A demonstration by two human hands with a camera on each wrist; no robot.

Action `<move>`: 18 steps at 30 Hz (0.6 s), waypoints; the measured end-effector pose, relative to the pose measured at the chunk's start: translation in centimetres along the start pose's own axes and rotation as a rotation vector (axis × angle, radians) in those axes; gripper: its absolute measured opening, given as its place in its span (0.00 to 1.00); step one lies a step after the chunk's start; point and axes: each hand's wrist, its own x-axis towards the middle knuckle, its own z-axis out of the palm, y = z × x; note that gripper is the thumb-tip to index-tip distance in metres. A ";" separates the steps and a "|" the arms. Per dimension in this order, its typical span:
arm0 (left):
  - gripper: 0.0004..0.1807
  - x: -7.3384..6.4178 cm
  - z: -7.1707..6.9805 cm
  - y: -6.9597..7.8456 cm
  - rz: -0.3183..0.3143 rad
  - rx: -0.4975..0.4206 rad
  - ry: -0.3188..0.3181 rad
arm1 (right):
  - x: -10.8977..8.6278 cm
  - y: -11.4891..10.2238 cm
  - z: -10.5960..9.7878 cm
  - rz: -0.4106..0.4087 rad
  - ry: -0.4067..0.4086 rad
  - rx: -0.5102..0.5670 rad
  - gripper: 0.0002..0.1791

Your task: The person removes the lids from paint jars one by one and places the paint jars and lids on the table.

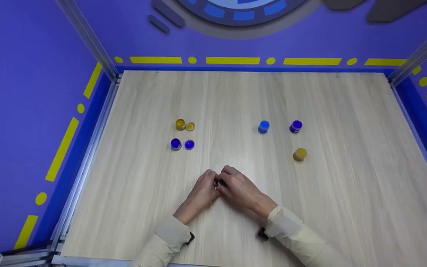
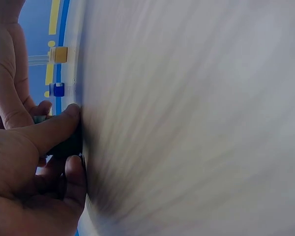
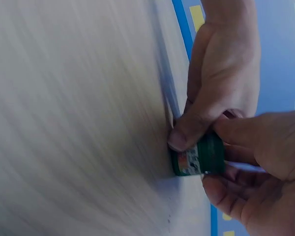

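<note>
A small green paint jar point(image 3: 191, 162) with a printed label stands on the table between both hands; in the head view only a dark bit of it shows. My left hand point(image 1: 201, 190) grips the labelled body, thumb laid across it. At its green lid point(image 3: 212, 153), the fingers of my right hand point(image 1: 240, 188) pinch from the other side. In the left wrist view the left thumb covers much of the jar.
On the left stand an open yellow jar point(image 1: 180, 124) with a yellow lid point(image 1: 190, 127) and an open dark blue jar point(image 1: 175, 144) with its lid point(image 1: 189, 144). To the right are light blue point(image 1: 264, 127), dark blue point(image 1: 295, 126) and ochre point(image 1: 300, 154) jars.
</note>
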 end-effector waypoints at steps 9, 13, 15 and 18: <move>0.15 -0.1 0.2 -0.1 0.041 -0.006 0.031 | 0.3 0.8 -0.9 -0.181 -0.118 0.059 0.12; 0.16 0.0 0.2 -0.1 0.023 -0.035 0.018 | 0.3 0.8 -0.9 -0.219 -0.128 0.062 0.12; 0.16 0.0 0.1 0.0 0.012 -0.048 0.010 | 0.3 0.9 -0.9 -0.216 -0.135 0.064 0.12; 0.16 0.0 0.1 0.0 0.000 -0.057 0.006 | 0.3 0.9 -0.8 -0.203 -0.140 0.073 0.13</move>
